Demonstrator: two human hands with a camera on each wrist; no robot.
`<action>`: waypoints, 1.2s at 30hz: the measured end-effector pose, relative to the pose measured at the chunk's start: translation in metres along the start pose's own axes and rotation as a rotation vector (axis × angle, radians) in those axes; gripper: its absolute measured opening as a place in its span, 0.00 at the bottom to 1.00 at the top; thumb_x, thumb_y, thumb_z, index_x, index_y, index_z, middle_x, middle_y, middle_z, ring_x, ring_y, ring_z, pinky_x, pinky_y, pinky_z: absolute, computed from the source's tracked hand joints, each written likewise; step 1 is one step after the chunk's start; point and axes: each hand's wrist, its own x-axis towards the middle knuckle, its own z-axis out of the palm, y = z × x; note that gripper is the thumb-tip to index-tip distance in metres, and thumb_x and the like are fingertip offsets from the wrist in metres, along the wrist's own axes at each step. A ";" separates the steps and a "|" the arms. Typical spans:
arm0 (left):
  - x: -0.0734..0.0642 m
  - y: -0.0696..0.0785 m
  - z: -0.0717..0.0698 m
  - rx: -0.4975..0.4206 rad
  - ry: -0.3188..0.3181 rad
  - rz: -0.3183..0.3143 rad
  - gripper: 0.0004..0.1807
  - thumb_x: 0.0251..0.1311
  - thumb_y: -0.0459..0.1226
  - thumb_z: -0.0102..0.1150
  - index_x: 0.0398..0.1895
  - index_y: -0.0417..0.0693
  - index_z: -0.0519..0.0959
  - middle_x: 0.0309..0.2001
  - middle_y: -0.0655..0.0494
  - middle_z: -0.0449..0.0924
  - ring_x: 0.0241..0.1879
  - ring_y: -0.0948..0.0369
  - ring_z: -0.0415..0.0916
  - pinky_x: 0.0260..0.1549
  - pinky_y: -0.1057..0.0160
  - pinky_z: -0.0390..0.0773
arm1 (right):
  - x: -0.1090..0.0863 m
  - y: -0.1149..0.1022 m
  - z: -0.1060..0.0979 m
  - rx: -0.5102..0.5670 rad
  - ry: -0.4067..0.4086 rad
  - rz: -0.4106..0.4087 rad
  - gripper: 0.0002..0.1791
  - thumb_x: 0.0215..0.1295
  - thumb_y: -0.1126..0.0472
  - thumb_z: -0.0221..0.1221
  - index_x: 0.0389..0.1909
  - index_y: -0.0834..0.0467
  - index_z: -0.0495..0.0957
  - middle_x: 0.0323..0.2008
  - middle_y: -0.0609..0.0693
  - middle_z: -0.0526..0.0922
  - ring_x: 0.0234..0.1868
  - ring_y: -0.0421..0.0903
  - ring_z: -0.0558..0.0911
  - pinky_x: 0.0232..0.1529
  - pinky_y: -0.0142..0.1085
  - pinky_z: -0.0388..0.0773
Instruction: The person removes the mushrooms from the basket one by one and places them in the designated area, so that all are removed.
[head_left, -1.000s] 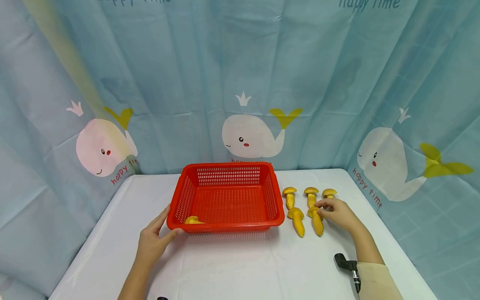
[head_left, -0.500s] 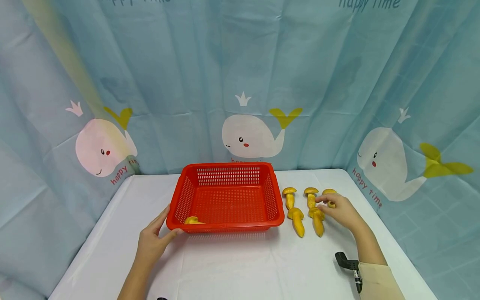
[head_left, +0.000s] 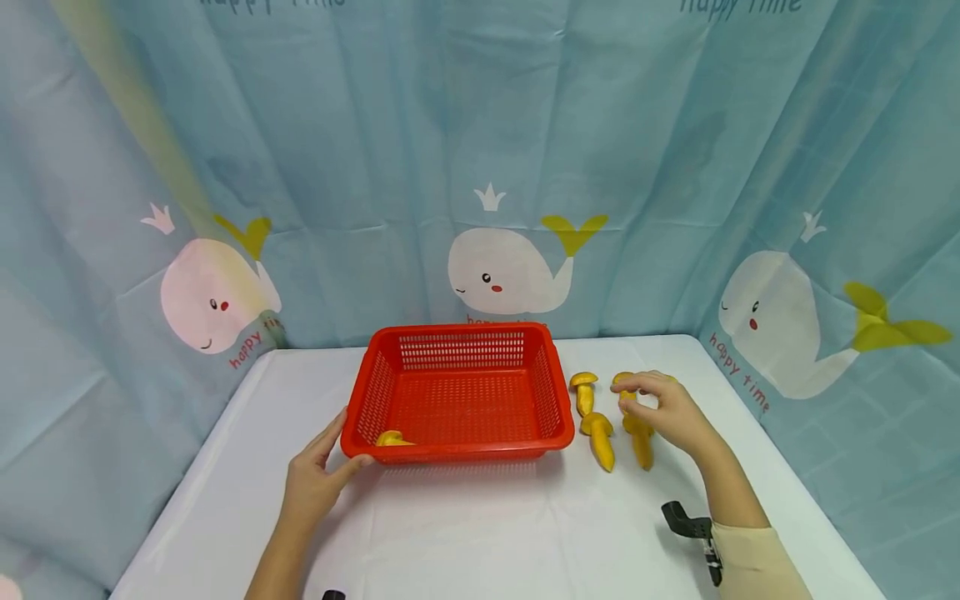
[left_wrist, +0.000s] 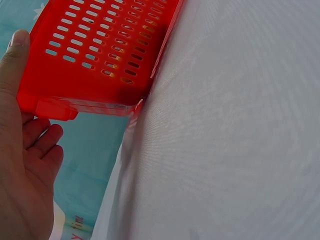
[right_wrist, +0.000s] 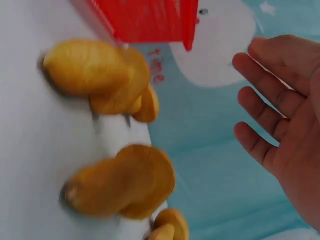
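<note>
My left hand (head_left: 311,487) holds a red plastic basket (head_left: 465,452) by its front left corner, thumb on the front rim and fingers along the left side. One yellow mushroom (head_left: 392,438) lies inside, near that corner. To the basket's right, several yellow mushrooms lie in two rows. In front are a left mushroom (head_left: 600,440) and a right mushroom (head_left: 642,446); behind are a left one (head_left: 584,393) and a middle one, partly covered by my right hand (head_left: 671,412). That hand hovers above them holding nothing, fingers spread in the right wrist view. Another back mushroom is mostly hidden behind it.
White cloth (head_left: 465,533) covers the table. A light blue curtain (head_left: 360,275) with printed whales rises behind and at both sides. Near the right sleeve (head_left: 753,558) sits a black mount (head_left: 686,522).
My right hand has lifted off the front right mushroom and shifted slightly back and left, over the back middle one. My left hand keeps its hold on the basket.
</note>
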 end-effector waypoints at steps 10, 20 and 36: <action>0.001 -0.001 0.000 0.014 0.017 0.000 0.47 0.50 0.40 0.80 0.76 0.58 0.69 0.72 0.59 0.71 0.67 0.86 0.60 0.57 0.87 0.62 | 0.019 -0.052 0.014 0.075 0.007 -0.116 0.12 0.70 0.58 0.66 0.52 0.48 0.86 0.53 0.43 0.85 0.56 0.43 0.77 0.56 0.50 0.78; 0.001 -0.002 0.002 0.006 0.015 0.005 0.47 0.50 0.40 0.80 0.76 0.54 0.69 0.72 0.58 0.71 0.67 0.85 0.61 0.57 0.86 0.63 | 0.050 -0.093 0.044 0.134 -0.044 -0.220 0.14 0.68 0.60 0.67 0.53 0.50 0.86 0.53 0.41 0.85 0.60 0.44 0.77 0.57 0.53 0.83; 0.000 0.000 0.000 0.015 0.002 -0.008 0.47 0.50 0.41 0.80 0.76 0.55 0.69 0.73 0.58 0.71 0.67 0.86 0.60 0.57 0.86 0.62 | 0.076 -0.139 0.085 0.141 -0.113 -0.275 0.12 0.68 0.59 0.67 0.51 0.45 0.86 0.51 0.36 0.85 0.56 0.40 0.77 0.57 0.47 0.80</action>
